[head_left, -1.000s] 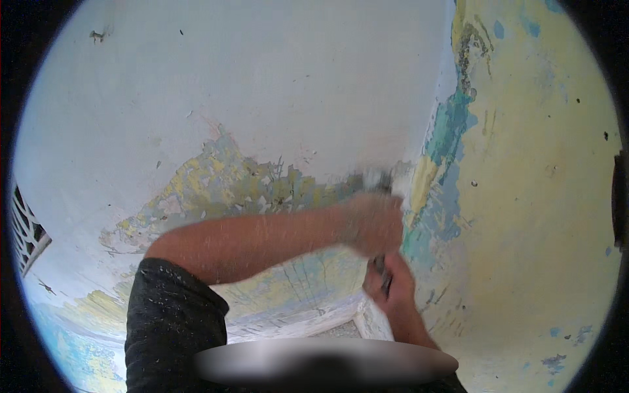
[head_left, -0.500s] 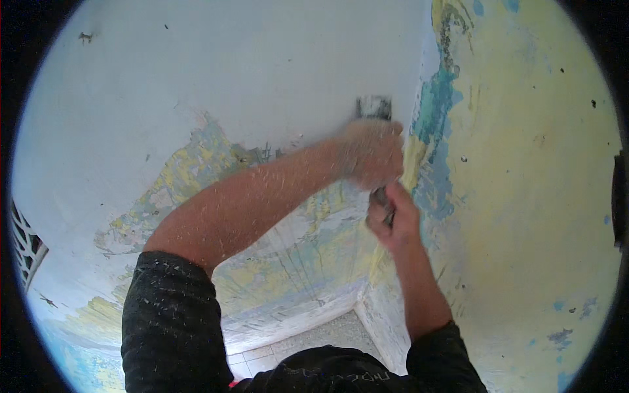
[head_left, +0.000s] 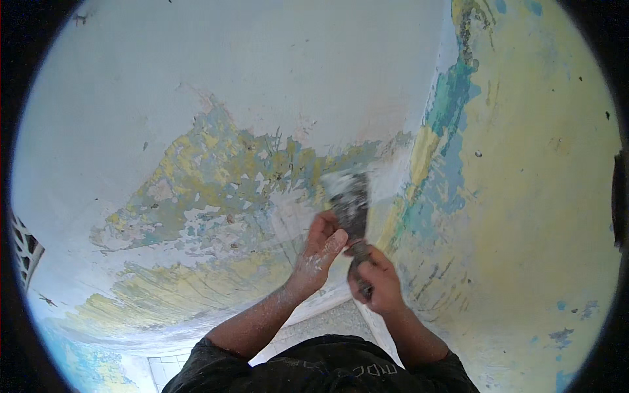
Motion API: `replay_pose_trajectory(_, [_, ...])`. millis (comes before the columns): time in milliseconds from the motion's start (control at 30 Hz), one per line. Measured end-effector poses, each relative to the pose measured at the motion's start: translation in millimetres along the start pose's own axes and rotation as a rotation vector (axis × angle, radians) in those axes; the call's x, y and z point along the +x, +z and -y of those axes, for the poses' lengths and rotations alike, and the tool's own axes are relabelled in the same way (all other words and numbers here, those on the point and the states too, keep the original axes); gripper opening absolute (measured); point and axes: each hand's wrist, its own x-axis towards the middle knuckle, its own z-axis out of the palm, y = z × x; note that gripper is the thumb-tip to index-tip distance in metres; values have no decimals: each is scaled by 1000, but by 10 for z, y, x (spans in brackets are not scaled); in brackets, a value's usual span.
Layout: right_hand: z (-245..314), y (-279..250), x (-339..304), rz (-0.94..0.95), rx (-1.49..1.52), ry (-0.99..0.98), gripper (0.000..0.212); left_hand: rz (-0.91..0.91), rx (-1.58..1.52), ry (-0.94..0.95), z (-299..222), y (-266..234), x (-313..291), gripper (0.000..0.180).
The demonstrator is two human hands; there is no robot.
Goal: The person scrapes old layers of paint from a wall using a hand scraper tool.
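My right hand (head_left: 379, 281) is closed around the handle of a putty knife (head_left: 352, 208), a wide-bladed scraper smeared with white and dark residue. Its blade points up and away from me, in front of the wall, and is slightly blurred. Beside the blade's lower left edge is my left hand (head_left: 318, 255), thumb apart from the partly bent fingers; white dust covers its skin. Whether those fingers touch the blade is hard to make out. Beyond the tool, the whitish wall (head_left: 314, 72) has a large peeled patch (head_left: 229, 170) of yellow, grey-green and white layers.
A yellow wall (head_left: 537, 177) meets the whitish one at a corner on the right, with blue-green flaking paint (head_left: 449, 98) along it. Below, a pale floor (head_left: 321, 325) shows near my dark shirt. A white lattice (head_left: 25, 252) stands at the far left.
The putty knife has come down from the upper wall toward me. My left hand has left its place across the tool and moved down to the blade's left side; my right hand still grips the handle.
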Motion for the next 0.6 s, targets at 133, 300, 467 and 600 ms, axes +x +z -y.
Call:
replay_pose_trajectory(133, [-272, 83, -43, 83, 52, 93, 37, 305, 145, -274, -86, -57, 22, 50])
replay_pose_trajectory(300, [-155, 301, 53, 1, 195, 65, 50, 225, 91, -328, -338, -110, 124, 58])
replay_pose_trajectory(467, [-87, 450, 117, -12, 33, -93, 58, 211, 116, -251, -324, -95, 237, 51])
replay_pose_trajectory(600, [-91, 500, 119, -82, 46, -94, 56, 191, 27, -108, -211, -14, 238, 46])
